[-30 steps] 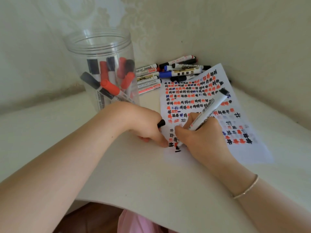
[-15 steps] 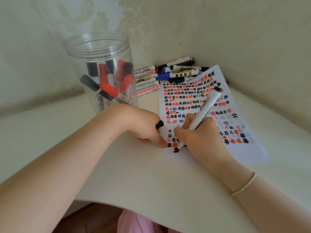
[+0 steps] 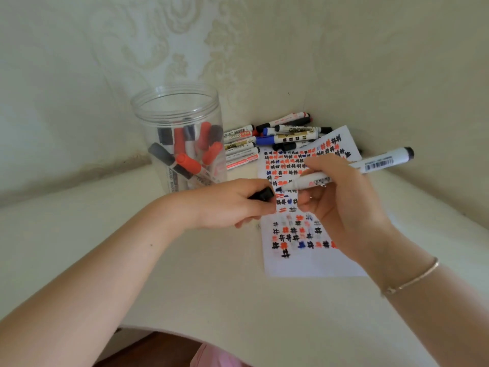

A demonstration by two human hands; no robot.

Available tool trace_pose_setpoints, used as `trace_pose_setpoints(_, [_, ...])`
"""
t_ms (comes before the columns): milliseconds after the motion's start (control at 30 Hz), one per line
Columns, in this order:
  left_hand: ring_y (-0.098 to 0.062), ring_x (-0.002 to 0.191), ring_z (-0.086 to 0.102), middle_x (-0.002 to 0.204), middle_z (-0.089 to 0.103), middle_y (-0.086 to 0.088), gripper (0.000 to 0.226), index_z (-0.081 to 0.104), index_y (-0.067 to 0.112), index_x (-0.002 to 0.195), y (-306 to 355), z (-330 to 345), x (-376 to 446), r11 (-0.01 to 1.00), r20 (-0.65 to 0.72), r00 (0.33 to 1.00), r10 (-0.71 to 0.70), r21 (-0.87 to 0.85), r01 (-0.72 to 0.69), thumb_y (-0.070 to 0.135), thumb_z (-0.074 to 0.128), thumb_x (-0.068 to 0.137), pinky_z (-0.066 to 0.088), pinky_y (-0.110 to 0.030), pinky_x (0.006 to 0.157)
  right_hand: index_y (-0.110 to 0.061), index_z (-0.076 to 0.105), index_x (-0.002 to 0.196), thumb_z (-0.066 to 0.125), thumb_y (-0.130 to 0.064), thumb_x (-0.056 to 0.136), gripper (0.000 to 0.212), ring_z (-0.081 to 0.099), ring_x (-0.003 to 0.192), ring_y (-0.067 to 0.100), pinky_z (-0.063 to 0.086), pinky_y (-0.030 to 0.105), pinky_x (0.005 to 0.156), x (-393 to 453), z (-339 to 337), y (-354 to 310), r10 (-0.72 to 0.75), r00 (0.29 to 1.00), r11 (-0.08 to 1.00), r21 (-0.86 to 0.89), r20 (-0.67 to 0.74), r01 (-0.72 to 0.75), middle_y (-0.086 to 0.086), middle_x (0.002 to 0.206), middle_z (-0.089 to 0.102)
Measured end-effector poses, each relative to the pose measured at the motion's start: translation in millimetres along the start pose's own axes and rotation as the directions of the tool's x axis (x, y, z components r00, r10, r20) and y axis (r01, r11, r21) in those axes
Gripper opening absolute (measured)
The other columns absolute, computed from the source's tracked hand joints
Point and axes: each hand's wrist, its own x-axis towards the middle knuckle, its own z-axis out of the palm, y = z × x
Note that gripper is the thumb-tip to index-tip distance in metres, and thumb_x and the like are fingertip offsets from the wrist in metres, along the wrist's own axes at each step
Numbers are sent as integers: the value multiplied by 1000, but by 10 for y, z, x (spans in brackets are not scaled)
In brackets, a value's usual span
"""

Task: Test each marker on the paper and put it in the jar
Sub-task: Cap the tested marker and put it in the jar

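Marker (image 3: 344, 169), white-barrelled with a black end, is being held in the right hand (image 3: 341, 205), whose fingers are wrapped around its barrel. It has been lifted off the paper (image 3: 304, 263), where its tip was pressing half a second ago, and is now being held level above the sheet, tip pointing left. A black cap (image 3: 262, 194) is being pinched in the fingers of the left hand (image 3: 227, 205), just beside the tip. The test mark is judged to be finished, and recapping is likely being started. A clear jar (image 3: 180, 139), already holding red and black markers, is standing behind the left hand. A pile of markers (image 3: 270, 139) is lying by the wall, beside the jar.
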Motion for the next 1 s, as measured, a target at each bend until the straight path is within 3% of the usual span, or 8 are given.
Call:
trace_pose_setpoints(200, [-1,55,40,51,44,20,11,53,15,91,73,-19,-36,1000,25,1000,16,9,-17,23,50,98,38,-17,61,-4,53,78,59,-2,88,11,50,40,16,43,22,39,-18,72,51,-5,1000,995,-100,8,6,12,60,59])
trace_pose_setpoints(367, [14,63,50,91,66,15,25,54,29,122,135,-10,-54,996,-31,996,84,-15,-85,33,48,98,39,-5,60,-2,56,76,70,-9,81,16,49,42,13,45,20,42,9,101,-7,54,993,990,-138,104,-39,16,65,61])
trace_pose_setpoints(433, [14,56,48,72,58,11,13,56,36,104,169,-29,-107,989,-98,988,121,-77,-129,31,45,99,38,-10,57,-3,60,77,68,-19,80,18,54,47,16,51,24,47,33,104,-106,112,983,993,-40,147,-107,14,67,62])
trace_pose_setpoints(533, [-1,44,35,51,37,14,34,49,30,67,274,-16,-178,977,-239,961,140,-125,-174,38,40,99,27,-18,50,-1,55,74,58,-24,89,28,48,41,21,43,25,40,64,154,-202,44,997,996,-80,60,-39,11,55,56])
trace_pose_setpoints(633, [-12,37,31,41,31,6,56,45,12,52,475,53,-146,975,-583,788,197,36,-217,42,35,99,28,-25,44,-10,43,74,51,-17,89,19,27,35,13,25,19,34,17,326,-184,-110,986,994,-35,-126,106,-1,44,34])
trace_pose_setpoints(733, [-19,44,50,43,51,-1,59,53,11,52,662,-6,-70,977,-769,604,210,184,-106,41,33,99,38,-30,56,-14,34,66,42,-10,88,24,23,33,9,23,17,35,-28,562,-222,-145,971,966,187,-188,181,-4,41,30])
trace_pose_setpoints(833, [-15,45,49,46,51,0,56,48,18,52,779,-107,-37,978,-826,527,201,203,-54,43,30,99,38,-25,57,-13,35,63,40,-7,87,25,29,32,7,26,15,35,41,727,-338,-160,967,946,247,-199,208,-4,41,33])
trace_pose_setpoints(1000, [-6,46,49,39,47,8,51,37,24,49,838,-183,-117,966,-853,454,257,226,-123,43,32,96,36,-13,48,-13,37,57,42,-10,88,32,30,29,7,25,13,33,151,867,-529,-130,985,973,178,-118,149,-5,37,34])
